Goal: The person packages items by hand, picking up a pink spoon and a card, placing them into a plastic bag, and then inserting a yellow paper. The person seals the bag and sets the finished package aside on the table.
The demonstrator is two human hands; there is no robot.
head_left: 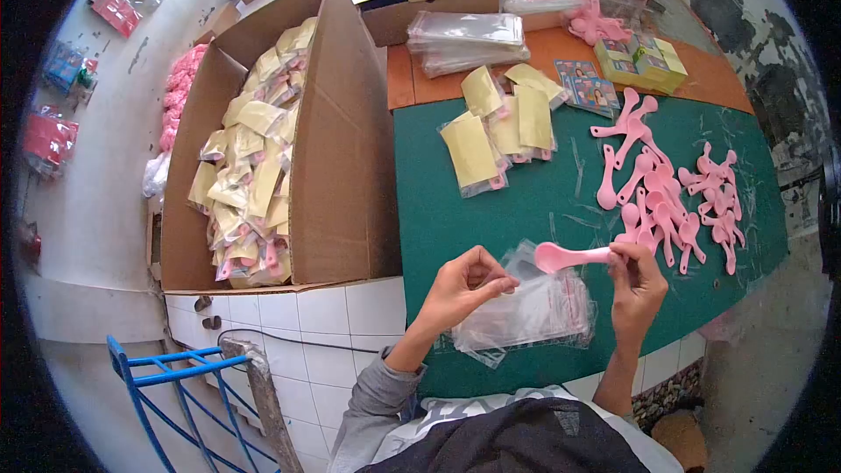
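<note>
My right hand (637, 285) pinches the handle end of a pink plastic spoon (561, 257), with the bowl pointing left. My left hand (470, 287) has curled fingers and its thumb close to the index finger. Whether a thin clear film is between them I cannot make out. Below both hands lies a pile of clear plastic bags (543, 311) on the green table top (499, 223). To the right are loose pink spoons (661, 201) in a heap, with a second cluster of pink spoons (720, 201) beside it.
Left of the table stands a tall open carton (342, 158) full of packed bags (250, 166). Farther back are several filled packets (491, 127), stacked clear bags (464, 35), printed cards (585, 86) and yellow card bundles (644, 63). A blue metal frame (175, 359) stands lower left.
</note>
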